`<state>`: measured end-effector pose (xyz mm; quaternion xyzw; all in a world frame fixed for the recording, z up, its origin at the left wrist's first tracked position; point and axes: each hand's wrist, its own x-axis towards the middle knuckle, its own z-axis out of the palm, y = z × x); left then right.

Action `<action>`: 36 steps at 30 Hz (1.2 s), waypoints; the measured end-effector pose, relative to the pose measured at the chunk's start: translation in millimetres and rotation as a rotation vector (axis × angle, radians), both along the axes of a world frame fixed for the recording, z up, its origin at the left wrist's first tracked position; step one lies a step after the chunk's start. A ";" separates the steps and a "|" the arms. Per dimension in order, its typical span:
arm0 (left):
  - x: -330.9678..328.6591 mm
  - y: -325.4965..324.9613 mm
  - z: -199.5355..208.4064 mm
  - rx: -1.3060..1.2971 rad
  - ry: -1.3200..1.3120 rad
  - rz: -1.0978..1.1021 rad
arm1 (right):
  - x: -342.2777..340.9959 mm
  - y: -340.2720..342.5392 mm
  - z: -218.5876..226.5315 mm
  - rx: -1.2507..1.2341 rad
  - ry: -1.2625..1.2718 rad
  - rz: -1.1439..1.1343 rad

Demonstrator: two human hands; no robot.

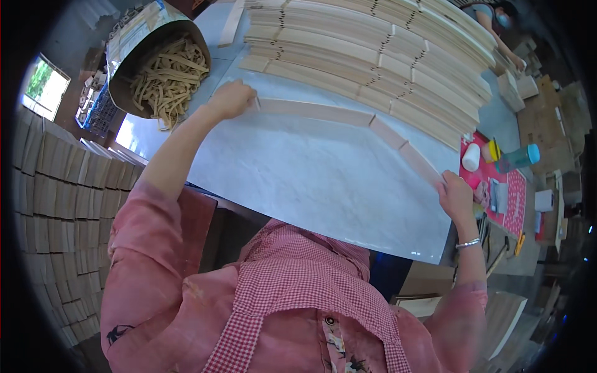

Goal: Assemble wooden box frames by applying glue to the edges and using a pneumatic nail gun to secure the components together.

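Note:
A long, thin, pale wooden strip (318, 112) stretches between my hands over the marbled table (292, 180). It stands on edge and bends at cross grooves toward its right part. My left hand (234, 99) is closed on its left end, near the bin of scraps. The fingers of my right hand (456, 196) grip the other end by the table's right side. Just beyond the strip lies a wide stack of similar grooved wooden strips (367, 59), with dark notches lined up across it.
A round bin (138, 46) of thin wood scraps (173, 74) tips toward me at the left. Stacked wooden pieces (59, 217) rise at far left. On the right, a pink mat (513, 205) carries a white bottle (471, 157) and teal cup (519, 158). Another person (491, 22) works at far right.

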<state>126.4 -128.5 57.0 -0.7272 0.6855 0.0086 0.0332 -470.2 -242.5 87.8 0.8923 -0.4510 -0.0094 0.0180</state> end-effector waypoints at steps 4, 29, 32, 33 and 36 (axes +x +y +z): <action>-63.8 34.7 5.4 0.160 0.089 0.015 | 43.3 30.1 -11.8 0.068 -0.042 -0.078; -110.5 58.6 -20.9 -0.057 0.760 0.081 | 187.3 127.0 -23.4 -0.202 -0.463 0.605; -110.2 58.2 -20.4 -0.080 0.746 0.045 | 184.6 119.7 -42.8 -0.005 -0.495 0.571; -110.7 58.5 -20.3 -0.089 0.741 0.030 | 184.1 118.6 -47.5 0.059 -0.504 0.557; -112.1 59.9 -21.9 -0.108 0.750 0.042 | 189.5 117.3 -51.0 0.044 -0.516 0.526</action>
